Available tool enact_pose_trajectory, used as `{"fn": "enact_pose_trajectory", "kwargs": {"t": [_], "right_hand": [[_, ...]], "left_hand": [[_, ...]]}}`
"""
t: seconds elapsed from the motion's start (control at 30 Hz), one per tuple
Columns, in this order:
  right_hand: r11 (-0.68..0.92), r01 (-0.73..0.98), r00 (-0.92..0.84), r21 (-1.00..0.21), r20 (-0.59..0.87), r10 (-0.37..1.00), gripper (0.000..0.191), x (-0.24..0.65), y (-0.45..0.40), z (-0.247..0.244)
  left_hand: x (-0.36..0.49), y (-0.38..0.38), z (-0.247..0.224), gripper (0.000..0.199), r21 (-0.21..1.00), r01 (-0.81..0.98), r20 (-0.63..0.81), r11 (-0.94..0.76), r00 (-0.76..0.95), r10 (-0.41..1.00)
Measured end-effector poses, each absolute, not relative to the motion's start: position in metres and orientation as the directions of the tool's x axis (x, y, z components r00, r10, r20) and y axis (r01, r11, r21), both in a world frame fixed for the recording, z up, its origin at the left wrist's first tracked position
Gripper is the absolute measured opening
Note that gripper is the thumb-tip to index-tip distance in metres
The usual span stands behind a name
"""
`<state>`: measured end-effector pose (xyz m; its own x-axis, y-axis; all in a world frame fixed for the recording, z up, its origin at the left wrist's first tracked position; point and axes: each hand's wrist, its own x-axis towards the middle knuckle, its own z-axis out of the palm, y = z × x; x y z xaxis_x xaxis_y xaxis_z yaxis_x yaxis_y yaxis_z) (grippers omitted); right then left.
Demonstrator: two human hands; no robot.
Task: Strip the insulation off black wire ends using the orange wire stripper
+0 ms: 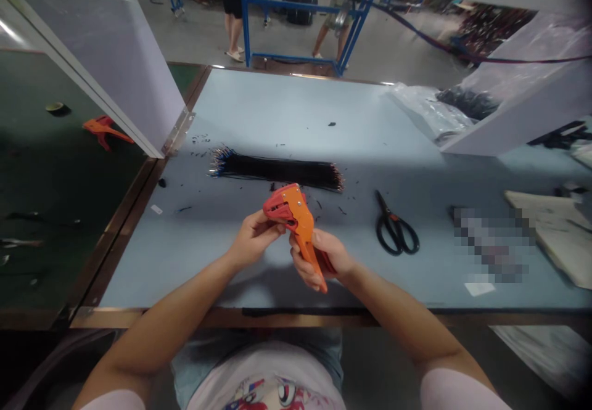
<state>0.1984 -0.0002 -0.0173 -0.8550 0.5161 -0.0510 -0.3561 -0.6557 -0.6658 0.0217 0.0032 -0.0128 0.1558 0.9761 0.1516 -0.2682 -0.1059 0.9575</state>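
In front of me an orange and red wire stripper [303, 219] is held above the table, its red head pointing up and left. My right hand [332, 253] is wrapped around its handles. Just under the stripper's head is my left hand [256, 237], thumb and fingers pinched together. Whatever is between those fingertips is too small or hidden to make out. Beyond the tool lies a bundle of black wires [282, 169], with blue and bare metal ends on the left and coppery ends on the right.
Black-handled scissors [396, 231] lie to the right, with a blurred patch and a beige sheet [550, 231] farther right. Black scraps dot the blue-grey table [259, 102]. Another orange stripper [106, 131] lies on the green surface at left. White uprights flank the table.
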Motion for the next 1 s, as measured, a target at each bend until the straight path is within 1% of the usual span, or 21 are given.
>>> {"fn": "enact_pose_trajectory", "kwargs": {"t": [0.17,0.23,0.33,0.4,0.53,0.7,0.8,0.87,0.93,0.97,1.0], "right_hand": [[-0.648,-0.365,-0.836,-0.668,-0.071,0.544,0.034,0.197,-0.001,-0.014],[-0.666,-0.350,-0.848,-0.659,-0.079,0.524,0.041,0.198,0.001,-0.014],[-0.722,-0.321,-0.884,-0.613,-0.079,0.460,0.056,0.199,0.006,-0.013],[-0.746,-0.333,-0.892,-0.576,-0.064,0.448,0.061,0.201,0.010,-0.013],[-0.723,-0.393,-0.836,-0.569,-0.106,0.539,0.060,0.205,0.014,-0.010],[-0.669,-0.376,-0.732,-0.641,-0.238,0.639,0.054,0.203,0.019,-0.007],[-0.619,-0.287,-0.632,-0.731,-0.340,0.696,0.043,0.202,0.018,-0.008],[-0.557,-0.181,-0.530,-0.811,-0.397,0.749,0.036,0.204,0.018,-0.012],[-0.462,-0.009,-0.425,-0.887,-0.415,0.804,0.037,0.208,0.019,-0.018],[-0.384,0.113,-0.373,-0.916,-0.397,0.839,0.039,0.210,0.021,-0.021],[-0.270,0.245,-0.324,-0.931,-0.341,0.883,0.040,0.212,0.024,-0.023]], "left_hand": [[0.019,0.003,-0.011,0.015,0.971,-0.196,0.174,-0.140,0.171,0.970],[0.018,0.004,-0.010,0.016,0.976,-0.149,0.181,-0.158,0.155,0.971],[0.017,0.009,-0.010,0.016,0.986,-0.053,0.165,-0.161,0.103,0.981],[0.015,0.014,-0.012,0.012,0.989,0.007,0.149,-0.150,0.057,0.987],[0.012,0.018,-0.015,0.011,0.988,0.102,0.116,-0.113,-0.017,0.993],[0.011,0.021,-0.017,0.012,0.978,0.185,0.117,-0.100,-0.085,0.989],[0.011,0.020,-0.018,0.011,0.955,0.266,0.163,-0.129,-0.108,0.981],[0.010,0.021,-0.020,0.010,0.938,0.307,0.204,-0.160,-0.119,0.972],[0.008,0.022,-0.021,0.011,0.927,0.324,0.244,-0.191,-0.134,0.960],[0.005,0.024,-0.022,0.011,0.925,0.324,0.259,-0.199,-0.152,0.954],[0.003,0.025,-0.022,0.011,0.924,0.322,0.270,-0.204,-0.173,0.947]]}}
